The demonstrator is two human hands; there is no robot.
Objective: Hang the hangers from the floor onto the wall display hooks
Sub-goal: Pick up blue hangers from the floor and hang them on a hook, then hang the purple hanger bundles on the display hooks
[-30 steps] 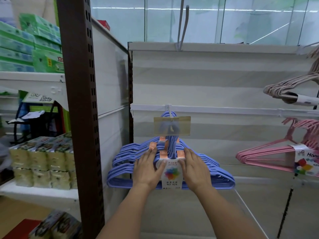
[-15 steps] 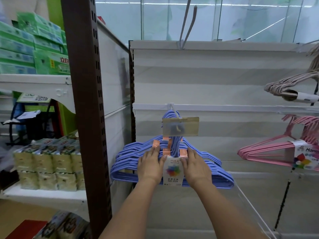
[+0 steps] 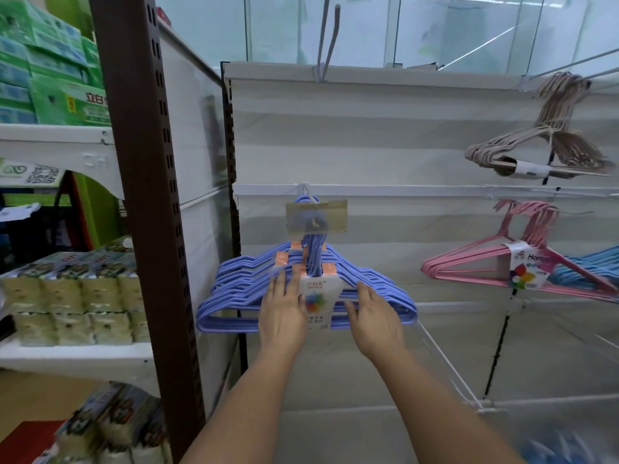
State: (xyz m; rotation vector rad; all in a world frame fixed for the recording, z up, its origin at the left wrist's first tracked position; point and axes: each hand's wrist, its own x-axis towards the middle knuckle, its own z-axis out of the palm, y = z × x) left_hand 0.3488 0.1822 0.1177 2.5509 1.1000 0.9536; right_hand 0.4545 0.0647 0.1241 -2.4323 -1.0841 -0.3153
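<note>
**At the wall hook: purple hangers hung, both hands spread beside the label**

Between the two hands, a bundle of purple hangers (image 3: 234, 296) is seen hung by its hook ends on a white display hook (image 3: 306, 192) fixed to the rail of the slatted wall panel (image 3: 385, 135). A clear price tag holder (image 3: 316, 217) is set at the front of that hook, directly above the hands. A white paper label (image 3: 318, 304) with a coloured pinwheel print is wrapped round the middle of the bundle.

The left hand (image 3: 283, 314) is laid flat against the bundle just left of the label, fingers straight and spread; nothing is gripped. The right hand (image 3: 375, 318) is held just right of the label, fingers extended and loosely parted; whether it touches the hangers cannot be told, and nothing is enclosed by it.

To the right of the right hand, well apart, a bundle of pink hangers (image 3: 469, 267) is hung on the same rail, with blue hangers (image 3: 582, 269) partly seen behind it. Above those, beige hangers (image 3: 522, 145) are hung from a higher hook. Above the hands, an unused long wire hook (image 3: 326, 38) is noted at the panel's top edge.

To the left of the left hand, a brown slotted upright (image 3: 150, 195) is noted, and beyond it white shelves carrying packaged goods (image 3: 73, 289) and green boxes (image 3: 50, 68).
</note>
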